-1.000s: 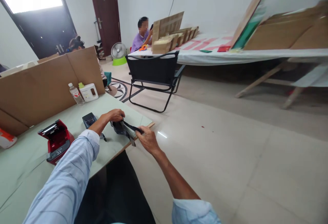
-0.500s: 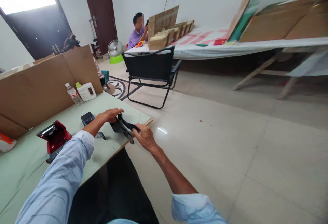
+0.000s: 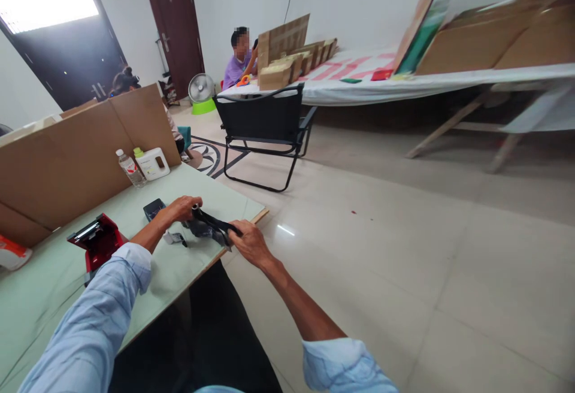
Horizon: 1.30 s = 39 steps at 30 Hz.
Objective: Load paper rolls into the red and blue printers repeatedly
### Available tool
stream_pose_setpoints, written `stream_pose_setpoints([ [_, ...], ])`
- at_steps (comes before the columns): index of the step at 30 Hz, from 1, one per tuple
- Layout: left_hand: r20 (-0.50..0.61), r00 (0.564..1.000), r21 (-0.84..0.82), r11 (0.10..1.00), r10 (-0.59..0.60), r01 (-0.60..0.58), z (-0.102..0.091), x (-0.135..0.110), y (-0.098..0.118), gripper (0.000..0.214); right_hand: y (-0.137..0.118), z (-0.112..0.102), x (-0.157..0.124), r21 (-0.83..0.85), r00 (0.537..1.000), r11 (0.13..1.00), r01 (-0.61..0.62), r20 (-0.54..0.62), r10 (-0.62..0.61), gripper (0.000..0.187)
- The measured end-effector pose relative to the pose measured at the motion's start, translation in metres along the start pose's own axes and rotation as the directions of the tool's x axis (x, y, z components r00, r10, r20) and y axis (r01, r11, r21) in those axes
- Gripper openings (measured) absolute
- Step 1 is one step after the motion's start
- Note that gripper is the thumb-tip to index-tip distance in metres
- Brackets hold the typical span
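Strips of limp black material (image 3: 215,220) run across the middle of the frame, just left of centre, over the near corner of the surface (image 3: 45,315). I have the left hand (image 3: 185,206) clamped on their rounded, tube-like end and the right hand (image 3: 249,238) pinched on the other end; the hands are apart, with the strips between them. Below the strips I see crumpled, faintly glossy dark folds, and a greyish tail comes down by the right fingers at the surface's edge.

The surface is smooth and pale green with thin dark lines, and its wooden edge slants from the frame's centre toward the lower left. Just beside my left forearm lie a dark boxy item (image 3: 155,208) and a small whitish piece with a black tip (image 3: 174,238), too small to identify. Further left, a red, hard-shelled device (image 3: 104,250) has its lid raised, partly behind the sleeve.

A stiff cardboard panel (image 3: 81,156) walls the far side, with a clear plastic bottle (image 3: 131,168) and a white jug (image 3: 153,164) before it. Past the corner, on the right, I have glossy tiled floor (image 3: 381,249) reaching up to a black folding chair (image 3: 263,120), well apart from the hands.
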<state>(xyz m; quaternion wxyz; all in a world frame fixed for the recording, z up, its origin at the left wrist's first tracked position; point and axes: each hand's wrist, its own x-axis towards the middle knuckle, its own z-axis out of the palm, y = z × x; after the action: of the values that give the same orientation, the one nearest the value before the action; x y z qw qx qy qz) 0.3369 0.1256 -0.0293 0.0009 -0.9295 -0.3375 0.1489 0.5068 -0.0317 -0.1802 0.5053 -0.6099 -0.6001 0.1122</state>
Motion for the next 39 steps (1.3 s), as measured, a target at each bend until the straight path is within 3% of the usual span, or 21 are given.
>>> stream_pose_setpoints([
  [11, -0.045, 0.998, -0.120, 0.991, 0.048, -0.053, 0.010, -0.017, -0.007, 0.063, -0.006, 0.002, -0.001, 0.048, 0.999, 0.999, -0.019, 0.028, 0.018, 0.019],
  [16, -0.031, 1.000, -0.198, 0.980, -0.001, -0.005, 0.000, -0.032, -0.018, 0.066, -0.002, 0.005, -0.004, 0.063, 1.000, 0.998, 0.004, -0.007, -0.003, 0.020],
  [21, 0.003, 0.996, -0.067, 0.994, -0.090, 0.090, -0.005, -0.053, -0.015, 0.073, -0.003, 0.005, -0.009, 0.072, 1.000, 0.997, 0.024, -0.017, -0.022, 0.024],
  [25, -0.041, 0.986, 0.032, 0.986, -0.162, 0.163, 0.005, -0.057, -0.003, 0.059, -0.007, 0.004, -0.012, 0.086, 0.999, 0.996, 0.035, -0.037, -0.032, 0.028],
  [31, -0.103, 0.979, -0.009, 0.985, -0.174, 0.174, 0.015, -0.060, 0.003, 0.049, -0.012, 0.006, -0.016, 0.135, 0.998, 0.991, 0.016, -0.067, -0.007, 0.037],
  [39, -0.188, 0.971, -0.039, 0.989, -0.146, 0.141, -0.009, -0.081, 0.007, 0.048, -0.034, -0.006, -0.017, 0.187, 0.979, 0.980, 0.063, -0.205, -0.023, 0.044],
])
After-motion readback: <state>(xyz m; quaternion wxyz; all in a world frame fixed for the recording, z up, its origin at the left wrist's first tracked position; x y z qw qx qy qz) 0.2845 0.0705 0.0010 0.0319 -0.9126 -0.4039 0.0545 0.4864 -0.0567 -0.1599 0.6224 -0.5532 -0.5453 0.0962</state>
